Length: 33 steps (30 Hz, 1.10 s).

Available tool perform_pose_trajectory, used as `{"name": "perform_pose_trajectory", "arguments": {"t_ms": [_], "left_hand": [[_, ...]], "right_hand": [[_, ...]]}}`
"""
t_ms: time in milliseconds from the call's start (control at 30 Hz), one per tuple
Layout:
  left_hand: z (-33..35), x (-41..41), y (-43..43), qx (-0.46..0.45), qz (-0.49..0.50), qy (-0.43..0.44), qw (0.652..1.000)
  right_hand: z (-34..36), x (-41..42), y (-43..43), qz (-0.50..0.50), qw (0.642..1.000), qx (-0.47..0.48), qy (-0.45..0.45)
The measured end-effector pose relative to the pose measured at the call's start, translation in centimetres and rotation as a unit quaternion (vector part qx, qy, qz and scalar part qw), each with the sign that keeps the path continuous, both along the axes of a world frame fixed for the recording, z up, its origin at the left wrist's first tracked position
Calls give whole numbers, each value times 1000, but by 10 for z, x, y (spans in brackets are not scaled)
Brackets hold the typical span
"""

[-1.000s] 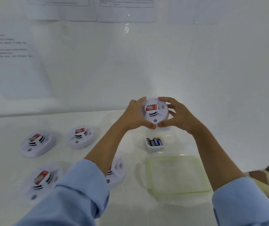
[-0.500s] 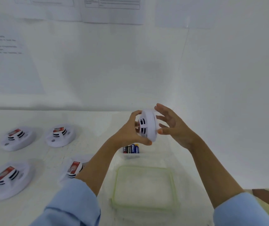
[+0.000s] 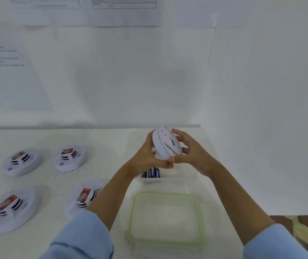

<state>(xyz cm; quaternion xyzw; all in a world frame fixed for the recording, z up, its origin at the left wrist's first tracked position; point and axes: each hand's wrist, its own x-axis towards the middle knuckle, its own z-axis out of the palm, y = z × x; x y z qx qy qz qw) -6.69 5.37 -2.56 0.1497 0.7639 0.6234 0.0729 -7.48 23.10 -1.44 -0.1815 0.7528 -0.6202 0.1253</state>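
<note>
Held on edge above the batteries (image 3: pixel 152 172), the smoke detector (image 3: pixel 165 145) runs from 11 to 5 o'clock, with the fingers of the left hand (image 3: pixel 145 158) curled round its front at 9 o'clock and those of the right hand (image 3: pixel 193 152) gripping its back at 3 o'clock.

- Left sleeve (image 3: pixel 82 238): light blue cloth, its cuff ending partway up the forearm.
- Right sleeve (image 3: pixel 274 243): the same light blue, same loose cuff.
- Left hand (image 3: pixel 145 156) and right hand (image 3: pixel 192 154): bare, thumbnails (image 3: pixel 171 159) painted orange.
</note>
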Motion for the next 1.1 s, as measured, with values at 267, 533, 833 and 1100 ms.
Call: {"name": "perform_pose_trajectory", "arguments": {"t_ms": [267, 533, 833, 1100], "left_hand": [[13, -8, -24, -86, -37, 22, 995], [8, -13, -29, -90, -81, -7, 993], [9, -12, -29, -65, -94, 19, 993], [11, -13, -38, -26, -95, 7, 995]], "right_hand": [[10, -1, -2, -52, 988, 120, 86], [14, 8, -12, -35, 985, 144, 91], [14, 9, -10, -8, 983, 159, 92], [32, 4, -5, -11, 951, 246, 186]]}}
